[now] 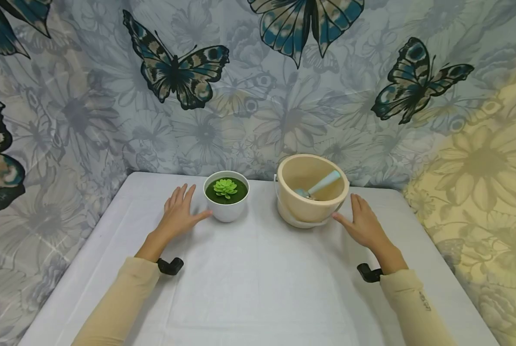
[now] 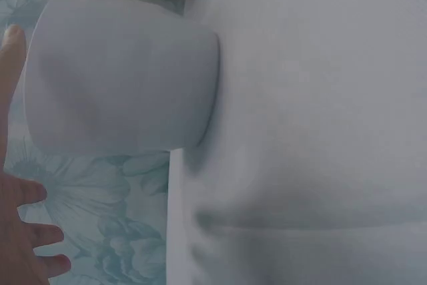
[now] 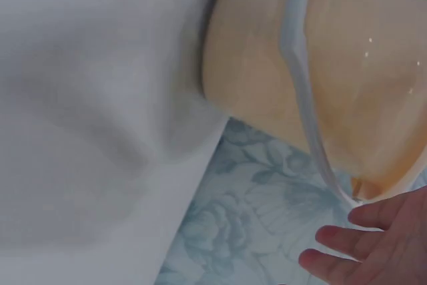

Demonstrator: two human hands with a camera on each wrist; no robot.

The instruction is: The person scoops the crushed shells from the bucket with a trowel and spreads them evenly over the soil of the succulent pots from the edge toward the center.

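So, pot (image 1: 226, 212) w/ succulent (image 1: 225, 188), bucket (image 1: 296, 204) w/ tool (image 1: 325, 182) (tilted)

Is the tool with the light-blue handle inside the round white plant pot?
No, the light-blue-handled tool lies inside the round cream bucket.

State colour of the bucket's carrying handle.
The carrying handle is white; right wrist view shows it best.

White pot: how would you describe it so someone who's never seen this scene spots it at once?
Find the table, then look toward its far edge. The pot stands there, beside the left hand and left of the bucket. Unlike the cream bucket, it's smaller, white and planted with a green succulent.
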